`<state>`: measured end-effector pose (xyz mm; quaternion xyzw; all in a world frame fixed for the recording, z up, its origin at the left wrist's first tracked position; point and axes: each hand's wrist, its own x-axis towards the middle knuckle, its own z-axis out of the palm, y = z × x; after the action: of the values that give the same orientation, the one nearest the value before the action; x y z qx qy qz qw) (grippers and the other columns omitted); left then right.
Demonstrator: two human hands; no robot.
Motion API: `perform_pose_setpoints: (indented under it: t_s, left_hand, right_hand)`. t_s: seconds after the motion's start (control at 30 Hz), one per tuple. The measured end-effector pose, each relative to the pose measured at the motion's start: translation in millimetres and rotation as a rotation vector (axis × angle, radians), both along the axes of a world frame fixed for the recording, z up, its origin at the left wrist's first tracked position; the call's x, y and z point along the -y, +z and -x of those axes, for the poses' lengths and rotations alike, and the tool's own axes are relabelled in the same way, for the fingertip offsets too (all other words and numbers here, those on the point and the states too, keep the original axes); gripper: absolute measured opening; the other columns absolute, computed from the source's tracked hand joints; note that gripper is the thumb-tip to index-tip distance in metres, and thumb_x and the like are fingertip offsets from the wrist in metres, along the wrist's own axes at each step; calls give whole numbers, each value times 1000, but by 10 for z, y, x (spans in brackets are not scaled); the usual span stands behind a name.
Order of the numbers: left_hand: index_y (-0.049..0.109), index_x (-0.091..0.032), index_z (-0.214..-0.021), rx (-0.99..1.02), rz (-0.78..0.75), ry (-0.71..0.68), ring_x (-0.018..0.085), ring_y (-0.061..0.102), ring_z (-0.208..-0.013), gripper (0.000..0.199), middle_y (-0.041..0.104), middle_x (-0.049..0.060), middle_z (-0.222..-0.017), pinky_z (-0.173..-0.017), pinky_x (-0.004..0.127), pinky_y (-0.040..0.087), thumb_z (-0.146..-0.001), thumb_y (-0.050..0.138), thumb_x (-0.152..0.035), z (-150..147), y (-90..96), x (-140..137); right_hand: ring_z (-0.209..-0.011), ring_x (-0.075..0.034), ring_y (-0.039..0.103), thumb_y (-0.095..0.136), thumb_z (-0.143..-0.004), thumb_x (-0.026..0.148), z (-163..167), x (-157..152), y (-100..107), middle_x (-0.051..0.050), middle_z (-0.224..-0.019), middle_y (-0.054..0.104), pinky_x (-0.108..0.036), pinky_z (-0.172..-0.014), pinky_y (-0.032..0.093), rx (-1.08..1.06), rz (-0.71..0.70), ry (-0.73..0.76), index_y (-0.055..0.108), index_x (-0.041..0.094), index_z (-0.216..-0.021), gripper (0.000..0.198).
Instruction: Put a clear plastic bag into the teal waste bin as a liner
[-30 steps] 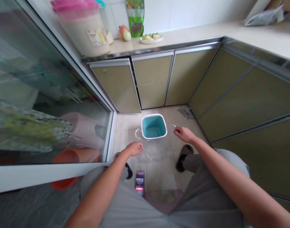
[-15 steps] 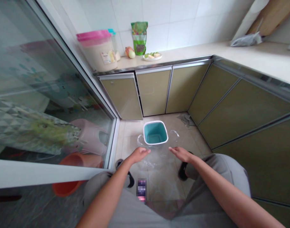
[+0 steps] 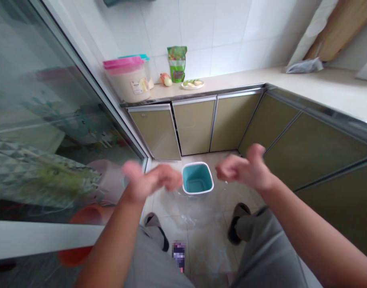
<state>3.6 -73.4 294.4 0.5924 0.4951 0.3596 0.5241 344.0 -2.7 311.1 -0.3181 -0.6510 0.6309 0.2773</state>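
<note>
A teal bin (image 3: 197, 178) with a white rim stands upright on the tiled floor between my feet. Clear, see-through plastic (image 3: 187, 218), perhaps a bag, lies around its base; its outline is hard to make out. Left of the rim, raised above the floor, is my left hand (image 3: 153, 179), thumb up and apart, fingers loosely bent toward the bin. My right hand (image 3: 245, 168) mirrors it on the right side, thumb also away from the bent fingers. Both hands are blurred by motion. Nothing shows in either one.
Cabinets (image 3: 195, 126) run behind and to the right, under a pale counter (image 3: 231, 82). On it are pink-lidded tubs (image 3: 127, 82), onions (image 3: 165, 79), a green pouch (image 3: 177, 64) and a plate of food (image 3: 193, 84). A glass door (image 3: 51, 120) borders the left.
Both hands have risen from low beside the bin and spread outward, thumbs now lifted away from the fingers. The view has tilted slightly up. The bin stays on the floor.
</note>
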Motion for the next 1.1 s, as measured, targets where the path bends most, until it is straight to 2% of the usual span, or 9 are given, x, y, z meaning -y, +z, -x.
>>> perform_pose_setpoints:
  t_s: [0.17, 0.3, 0.43, 0.53, 0.67, 0.73, 0.83, 0.93, 1.1]
  left_hand:
    - [46, -24, -68, 245, 183, 90, 18, 47, -53, 90, 34, 1, -52, -49, 33, 38, -69, -4, -99, -127, -306, -1384]
    - [47, -24, -69, 287, 272, 133, 17, 48, -52, 88, 34, 1, -51, -49, 32, 40, -72, -1, -98, 12, -552, -1702]
    - [47, -23, -67, 274, 244, 186, 15, 43, -50, 87, 32, -1, -51, -50, 30, 39, -77, 1, -96, 46, -456, -1570]
    - [49, -21, -70, 243, 160, 205, 12, 37, -49, 79, 31, -3, -54, -51, 27, 37, -89, 17, -90, 12, -451, -1331]
    - [61, -20, -87, 89, 44, 221, 11, 40, -53, 39, 40, -4, -60, -55, 24, 34, -96, 56, -58, 108, -967, -756]
    - [65, -22, -86, -151, 93, 290, 14, 47, -58, 26, 47, -2, -61, -57, 25, 36, -93, 58, -46, 226, -1342, -450]
    - [70, -23, -82, -511, 192, 188, 19, 61, -73, 14, 63, 2, -71, -65, 26, 43, -82, 67, -37, 373, -1764, -200]
    - [72, -21, -100, -520, 189, 111, 19, 64, -77, 27, 70, 3, -81, -69, 27, 47, -88, 56, -40, 396, -1943, -255]
    - [73, -20, -105, -700, 174, 72, 19, 64, -75, 28, 74, 4, -88, -72, 27, 48, -91, 57, -38, 314, -2078, -418]
  right_hand:
    - [-46, -14, 22, -17, -70, 95, 354, -942, -410, 3, -50, 20, -26, -40, 24, 124, 140, -189, 29, 27, -63, 82]
    - [-47, -14, 13, -22, -69, 94, 307, -1179, -597, 6, -52, 15, -25, -42, 22, 105, 240, -260, 24, 27, -65, 81]
    - [-48, -14, 13, -17, -76, 93, 269, -1188, -642, 6, -55, 14, -26, -43, 20, 33, 272, -265, 22, 28, -67, 77]
    - [-48, -13, 15, -3, -88, 89, 269, -1100, -834, 6, -57, 17, -25, -45, 18, 5, 243, -273, 24, 26, -68, 71]
    - [-51, -13, 32, 37, -98, 70, 150, -774, -1514, 3, -59, 35, -24, -49, 28, 206, 101, -330, 35, 24, -70, 54]
    - [-61, -15, 47, 51, -97, 58, 69, -577, -1882, -1, -66, 51, -24, -57, 35, 516, -39, -351, 46, 22, -72, 44]
    - [-85, -20, 62, 60, -96, 42, 32, -380, -2259, -8, -93, 69, -25, -72, 43, 915, -331, -197, 67, 22, -89, 22]
    - [-101, -22, 67, 54, -99, 34, 120, -346, -2510, -10, -122, 71, -28, -84, 47, 1038, -472, -13, 73, 24, -114, 26]
    - [-118, -27, 67, 50, -99, 24, 285, -365, -3021, -10, -142, 65, -32, -97, 49, 1130, -410, 157, 68, 25, -139, 43]
